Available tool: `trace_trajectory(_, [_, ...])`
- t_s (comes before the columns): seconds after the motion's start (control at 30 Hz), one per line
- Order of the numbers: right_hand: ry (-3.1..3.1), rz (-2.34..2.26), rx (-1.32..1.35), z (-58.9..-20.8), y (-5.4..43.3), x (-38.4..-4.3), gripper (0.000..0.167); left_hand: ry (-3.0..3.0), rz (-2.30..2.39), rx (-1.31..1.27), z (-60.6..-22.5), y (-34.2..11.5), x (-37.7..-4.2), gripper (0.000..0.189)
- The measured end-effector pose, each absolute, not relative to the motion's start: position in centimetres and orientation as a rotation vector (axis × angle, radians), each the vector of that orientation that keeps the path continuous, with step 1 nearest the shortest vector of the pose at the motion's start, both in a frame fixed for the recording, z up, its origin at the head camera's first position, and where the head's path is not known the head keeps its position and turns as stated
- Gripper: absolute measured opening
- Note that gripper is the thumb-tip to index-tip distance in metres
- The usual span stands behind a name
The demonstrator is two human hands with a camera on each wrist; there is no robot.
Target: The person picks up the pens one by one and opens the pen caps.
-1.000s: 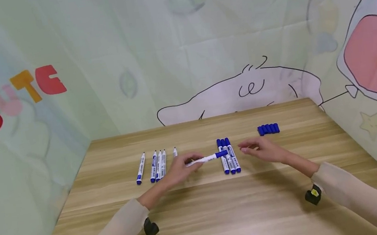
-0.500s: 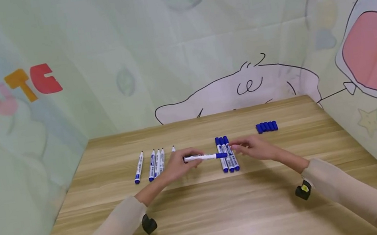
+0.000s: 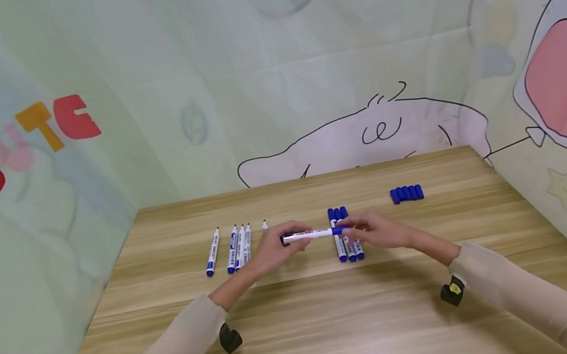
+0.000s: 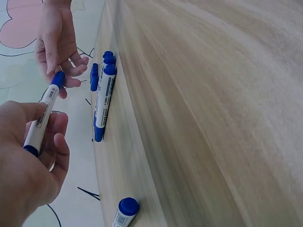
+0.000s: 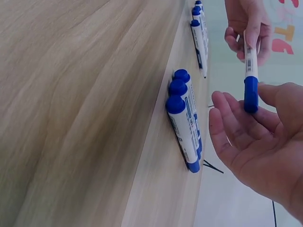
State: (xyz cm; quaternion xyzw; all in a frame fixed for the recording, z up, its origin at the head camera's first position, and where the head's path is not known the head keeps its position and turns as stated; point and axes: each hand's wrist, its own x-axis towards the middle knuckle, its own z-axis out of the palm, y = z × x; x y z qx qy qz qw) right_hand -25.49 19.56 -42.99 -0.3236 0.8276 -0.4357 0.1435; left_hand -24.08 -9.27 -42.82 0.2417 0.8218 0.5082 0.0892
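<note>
my left hand (image 3: 278, 247) pinches a white marker (image 3: 308, 235) with a blue cap (image 5: 251, 93) above the wood-grained desk (image 3: 309, 318); my right hand (image 3: 378, 230) has loosely bent fingers (image 5: 236, 125) at that cap, pinching or not i cannot tell. the wrist views show my right palm (image 5: 272, 153); the head view takes in five loose blue cylindrical caps (image 3: 407, 193), outside the right wrist's view.

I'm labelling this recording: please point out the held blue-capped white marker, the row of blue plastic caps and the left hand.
Blue-capped white marker (image 3: 309, 235): head view, middle of its white barrel.
Row of blue plastic caps (image 3: 407, 193): head view, middle cap.
Left hand (image 3: 273, 246): head view, back of hand.
</note>
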Motion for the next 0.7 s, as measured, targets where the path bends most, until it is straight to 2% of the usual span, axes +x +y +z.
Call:
trace_trajectory(0.3, [2.371,-1.223,-0.927,-42.7,19.3,-25.1,0.027,2.707,1.227,1.103,-43.4,-8.1,-24.0,0.029])
trace_trajectory(0.57, [2.363,-1.169,-0.990,-42.6,19.0,-25.2,0.023,2.883,0.881,1.265,-43.0,-7.3,-23.7,0.029])
trace_trajectory(0.7, [2.334,-1.168,-1.017,-42.7,19.0,-25.1,0.024,2.892,0.857,1.316,-43.0,-7.0,-23.9,0.028])
